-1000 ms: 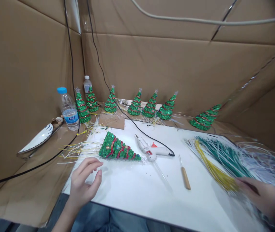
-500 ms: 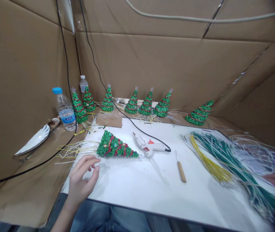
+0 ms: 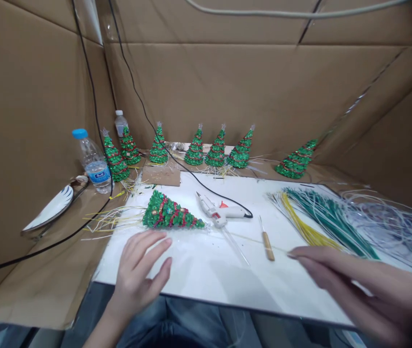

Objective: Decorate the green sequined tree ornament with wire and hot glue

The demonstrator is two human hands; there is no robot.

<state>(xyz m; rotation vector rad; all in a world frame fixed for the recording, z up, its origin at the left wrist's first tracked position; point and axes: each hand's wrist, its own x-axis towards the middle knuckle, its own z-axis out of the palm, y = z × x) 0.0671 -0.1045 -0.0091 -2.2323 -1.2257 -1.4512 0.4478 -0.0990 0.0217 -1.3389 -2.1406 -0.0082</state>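
Craft assembly workstation, enclosed by cardboard partition walls (image 3: 227, 92). Ahead of the left hand (image 3: 138, 275): a white work board (image 3: 206, 270), a hot glue gun (image 3: 220, 212) and an awl (image 3: 266, 237). Beyond them stands a row of finished beaded Christmas trees (image 3: 206, 150). Bundled plastic strips (image 3: 321, 220) lie beyond the right hand (image 3: 358, 285).

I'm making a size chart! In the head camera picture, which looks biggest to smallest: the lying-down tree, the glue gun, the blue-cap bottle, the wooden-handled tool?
1. Lying-down tree
2. Glue gun, a little shorter
3. Blue-cap bottle, but it stands farther back, so its rank against the glue gun is unsure
4. Wooden-handled tool, thinnest and smallest
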